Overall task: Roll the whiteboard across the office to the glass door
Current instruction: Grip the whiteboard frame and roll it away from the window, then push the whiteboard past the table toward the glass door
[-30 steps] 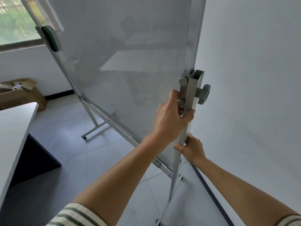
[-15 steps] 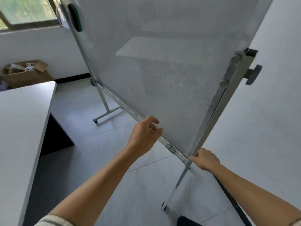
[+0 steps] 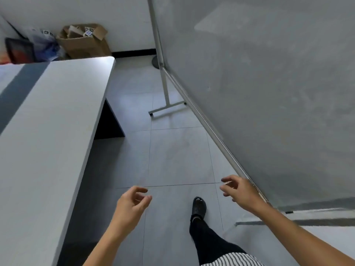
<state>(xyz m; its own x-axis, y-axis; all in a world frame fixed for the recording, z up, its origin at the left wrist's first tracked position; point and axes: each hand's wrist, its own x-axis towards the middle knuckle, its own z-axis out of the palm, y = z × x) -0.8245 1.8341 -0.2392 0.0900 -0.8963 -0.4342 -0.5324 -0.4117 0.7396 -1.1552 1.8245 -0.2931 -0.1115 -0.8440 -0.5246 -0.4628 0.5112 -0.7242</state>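
The whiteboard [image 3: 269, 96] fills the right half of the head view, its grey face tilted and its metal bottom rail [image 3: 207, 121] running diagonally toward me. Its far leg with a T-shaped foot [image 3: 166, 108] stands on the tiled floor. My right hand [image 3: 240, 192] hovers just left of the rail's near end, fingers loosely curled and apart, holding nothing. My left hand [image 3: 132, 202] hangs over the floor in the middle, also loosely curled with nothing in it. The near leg and the glass door are out of view.
A long white table [image 3: 48, 131] runs along the left, its dark leg panel [image 3: 109, 121] beside the aisle. A cardboard box [image 3: 84, 42] and bags sit against the far wall. My right foot in a black shoe [image 3: 199, 207] steps on the grey tiles between table and board.
Both hands have let go of the whiteboard frame and dropped lower. The view has swung down and left toward the floor, and my foot has come into sight.
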